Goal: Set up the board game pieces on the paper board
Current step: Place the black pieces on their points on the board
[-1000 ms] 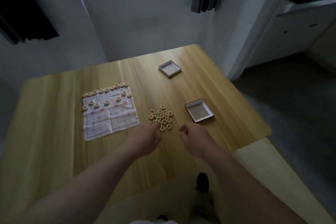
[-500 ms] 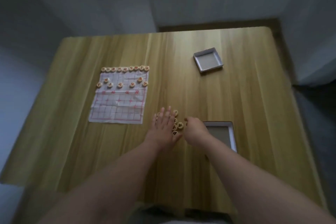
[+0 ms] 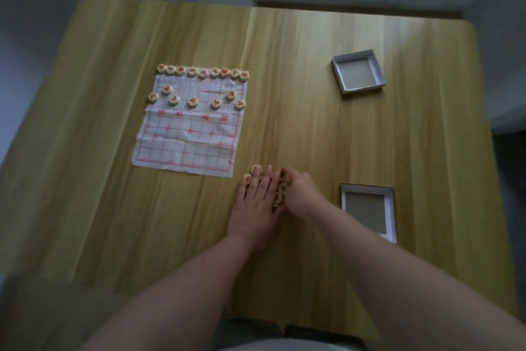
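Left hand (image 3: 257, 199) lies flat, fingers straight, on the loose pile of xiangqi pieces (image 3: 280, 194) on the wooden table (image 3: 313, 123). The right hand (image 3: 303, 194) curls at the pile's right edge, and I cannot tell whether it grips a piece. The paper board (image 3: 187, 148) lies forward-left, nearer the left hand, with red pieces (image 3: 203, 73) only on its far half.
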Motion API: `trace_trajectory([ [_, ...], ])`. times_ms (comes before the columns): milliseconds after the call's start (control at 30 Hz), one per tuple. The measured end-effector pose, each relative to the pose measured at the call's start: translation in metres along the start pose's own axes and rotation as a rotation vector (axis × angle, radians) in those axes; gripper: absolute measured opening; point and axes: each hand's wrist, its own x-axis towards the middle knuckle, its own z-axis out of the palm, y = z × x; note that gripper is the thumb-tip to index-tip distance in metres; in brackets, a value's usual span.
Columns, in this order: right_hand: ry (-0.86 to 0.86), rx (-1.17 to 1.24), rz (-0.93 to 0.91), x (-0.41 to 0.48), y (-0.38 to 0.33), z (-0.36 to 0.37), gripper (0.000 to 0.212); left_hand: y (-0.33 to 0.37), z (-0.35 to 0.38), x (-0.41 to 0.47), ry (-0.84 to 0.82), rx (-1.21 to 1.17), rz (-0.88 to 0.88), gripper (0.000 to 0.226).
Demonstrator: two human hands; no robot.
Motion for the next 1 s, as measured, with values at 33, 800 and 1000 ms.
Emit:
trace_trajectory([
  [33,0.009,0.013,0.013,-0.007,-0.003,0.015,0.058,-0.015,0.002,-0.009,0.005,0.008,0.011,0.069],
  [800,0.132,0.143,-0.005,-0.039,-0.150,0.197,0.064,-0.255,-0.007,-0.105,-0.062,0.022,0.168,0.072],
  [1000,0.263,0.192,0.059,-0.055,-0.133,0.194,0.062,-0.267,-0.002,-0.107,-0.022,0.036,0.220,0.089],
])
